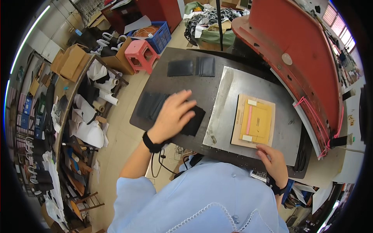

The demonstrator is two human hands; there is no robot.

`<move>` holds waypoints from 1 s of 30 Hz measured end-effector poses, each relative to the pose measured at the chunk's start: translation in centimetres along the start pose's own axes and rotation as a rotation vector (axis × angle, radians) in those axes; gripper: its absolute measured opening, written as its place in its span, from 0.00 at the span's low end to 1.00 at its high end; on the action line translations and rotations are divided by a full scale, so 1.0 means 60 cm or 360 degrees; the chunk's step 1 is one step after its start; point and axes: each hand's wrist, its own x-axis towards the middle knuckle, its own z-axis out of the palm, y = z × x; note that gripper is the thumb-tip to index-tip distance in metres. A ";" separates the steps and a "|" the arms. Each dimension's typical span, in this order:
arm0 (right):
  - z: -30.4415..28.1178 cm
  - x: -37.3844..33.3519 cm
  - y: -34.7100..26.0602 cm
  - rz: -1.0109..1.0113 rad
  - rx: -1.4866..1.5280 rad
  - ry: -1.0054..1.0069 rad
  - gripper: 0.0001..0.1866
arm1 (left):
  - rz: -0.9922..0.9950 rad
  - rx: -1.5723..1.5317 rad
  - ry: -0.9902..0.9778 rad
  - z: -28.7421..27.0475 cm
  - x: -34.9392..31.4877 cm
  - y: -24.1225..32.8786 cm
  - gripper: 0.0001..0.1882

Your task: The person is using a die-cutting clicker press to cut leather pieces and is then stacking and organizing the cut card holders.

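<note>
My left hand [175,115] is over the dark leather-like pieces [149,105] on the left of the black table, its fingers spread and slightly blurred. A black stack [196,122] lies partly under that hand, and whether the fingertips touch it I cannot tell. My right hand [273,162] is at the near edge of a wooden die board [254,120], thumb and forefinger a little apart with nothing visible between them. The board has a yellow middle, a pink strip and two pale pads, and lies on a metal plate [221,116].
Two dark flat pieces [191,67] lie at the table's far side. A large red machine arm [295,46] curves over the right side, with pink cord tied on it. A pink stool [140,56] and a blue crate [159,37] stand beyond the table; a cluttered shelf [74,89] is at left.
</note>
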 end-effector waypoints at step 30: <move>-0.046 0.022 -0.010 -0.0059 0.0187 0.0242 0.13 | -0.0741 -0.1033 -0.0048 -0.064 0.180 -0.101 0.11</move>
